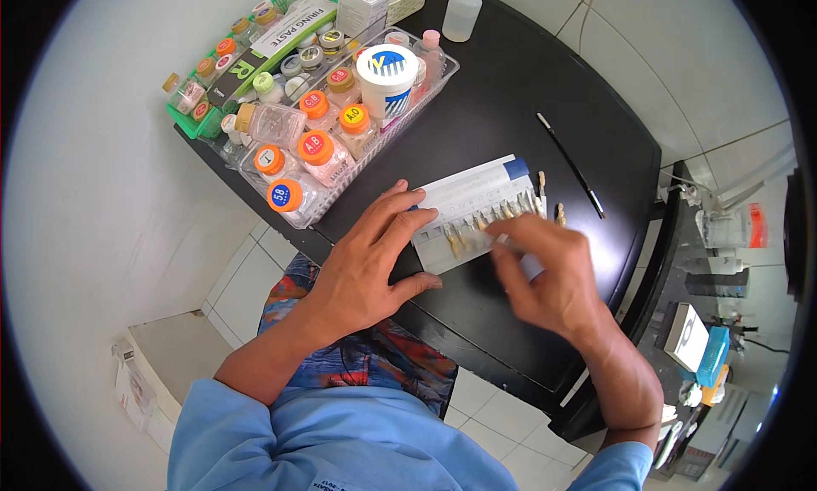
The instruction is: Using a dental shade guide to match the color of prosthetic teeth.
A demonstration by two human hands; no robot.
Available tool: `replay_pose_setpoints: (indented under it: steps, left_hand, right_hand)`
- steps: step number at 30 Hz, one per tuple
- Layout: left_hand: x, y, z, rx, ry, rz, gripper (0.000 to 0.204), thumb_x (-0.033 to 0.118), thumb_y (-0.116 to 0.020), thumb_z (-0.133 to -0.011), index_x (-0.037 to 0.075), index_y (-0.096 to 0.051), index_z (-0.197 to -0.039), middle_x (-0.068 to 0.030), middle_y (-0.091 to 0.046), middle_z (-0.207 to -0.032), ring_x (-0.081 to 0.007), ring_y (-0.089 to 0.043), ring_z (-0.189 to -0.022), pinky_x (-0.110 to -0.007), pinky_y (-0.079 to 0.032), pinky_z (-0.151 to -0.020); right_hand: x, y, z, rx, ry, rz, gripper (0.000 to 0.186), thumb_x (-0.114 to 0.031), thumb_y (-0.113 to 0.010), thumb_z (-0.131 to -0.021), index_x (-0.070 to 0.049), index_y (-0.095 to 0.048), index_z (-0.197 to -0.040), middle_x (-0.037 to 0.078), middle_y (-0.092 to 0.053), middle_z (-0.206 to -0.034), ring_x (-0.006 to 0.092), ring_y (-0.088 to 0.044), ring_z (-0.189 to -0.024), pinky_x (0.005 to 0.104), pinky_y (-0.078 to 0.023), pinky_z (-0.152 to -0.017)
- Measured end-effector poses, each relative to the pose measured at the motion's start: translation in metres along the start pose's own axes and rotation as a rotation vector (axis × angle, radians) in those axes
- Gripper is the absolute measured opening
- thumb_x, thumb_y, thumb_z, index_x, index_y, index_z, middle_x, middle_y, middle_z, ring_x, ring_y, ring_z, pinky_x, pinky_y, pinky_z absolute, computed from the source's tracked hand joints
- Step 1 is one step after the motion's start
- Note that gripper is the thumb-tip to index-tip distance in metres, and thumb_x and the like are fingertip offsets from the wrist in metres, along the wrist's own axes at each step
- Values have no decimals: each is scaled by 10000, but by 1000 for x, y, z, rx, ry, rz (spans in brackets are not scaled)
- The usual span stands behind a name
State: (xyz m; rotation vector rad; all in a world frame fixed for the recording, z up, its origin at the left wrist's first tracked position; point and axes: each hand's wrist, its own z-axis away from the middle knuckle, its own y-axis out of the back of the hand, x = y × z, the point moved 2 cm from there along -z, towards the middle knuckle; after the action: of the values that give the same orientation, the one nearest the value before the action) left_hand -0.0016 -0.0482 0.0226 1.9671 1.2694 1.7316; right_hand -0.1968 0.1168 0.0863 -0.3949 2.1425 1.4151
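Note:
A white and blue dental shade guide point(438, 251) lies on the black table, with a row of tooth-coloured tabs point(481, 221) along it. My left hand point(362, 265) grips its left end, fingers on the far edge and thumb by the near edge. Over the right part of the tabs, my right hand point(549, 274) is closed in a pinch, its fingertips slightly blurred. Whatever sits between those fingertips is hard to make out. Two loose shade tabs lie just right of the guide, one upper tab point(541, 185) and one lower tab point(560, 214).
A thin black brush point(570, 165) lies farther right on the table point(511, 99). At the left stands a clear plastic basket point(340, 180) of orange-capped powder jars and a white tub point(388, 78), beside a green basket point(204, 125). A squeeze bottle point(462, 13) stands at the far edge.

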Motion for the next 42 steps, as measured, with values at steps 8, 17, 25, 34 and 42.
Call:
replay_pose_setpoints:
  steps: [8, 17, 25, 34, 42]
  left_hand:
    - [-1, 2, 1, 23, 2, 2, 803, 233, -1027, -811, 55, -658, -1502, -194, -612, -1639, -438, -524, -1614, -542, -473, -1310]
    - [-8, -5, 5, 68, -40, -7, 837, 249, -1026, -814, 51, -635, -1526, -196, -621, -1622, -442, -543, -1594, -548, -479, -1299]
    - [-12, -5, 8, 92, -58, 28, 857, 285, -1023, -825, 58, -622, -1547, -191, -618, -1620, -438, -548, -1584, -547, -483, -1292]
    - [-14, 0, 14, 76, -104, 79, 647, 150, -907, -940, 21, -621, -1506, -215, -580, -1603, -471, -518, -1591, -547, -487, -1292]
    - [-13, -2, 8, 87, -96, 163, 398, -132, -641, -965, -27, -651, -1349, -235, -617, -1565, -469, -542, -1576, -556, -480, -1302]
  right_hand:
    - [96, 71, 2, 526, -494, 220, 139, -116, -708, -1084, -36, -758, -1188, 105, -753, -924, 207, -712, -800, 386, -552, -726]
    - [162, 74, 26, 398, -964, 264, 186, -167, -769, -1033, -130, -820, -1208, 112, -772, -975, 314, -768, -993, 480, -577, -900]
    - [160, 69, 26, 351, -954, 415, 256, -251, -828, -1011, -181, -844, -1257, 99, -806, -1012, 315, -789, -1002, 494, -587, -935]
    - [32, 75, 42, 22, -610, 266, 261, -145, -874, -956, -62, -782, -1186, 146, -754, -1073, 308, -748, -1036, 485, -587, -955]
    - [-5, 48, 115, -175, -614, 446, 291, -43, -902, -887, -25, -751, -1135, 156, -702, -1001, 395, -683, -1066, 507, -546, -960]
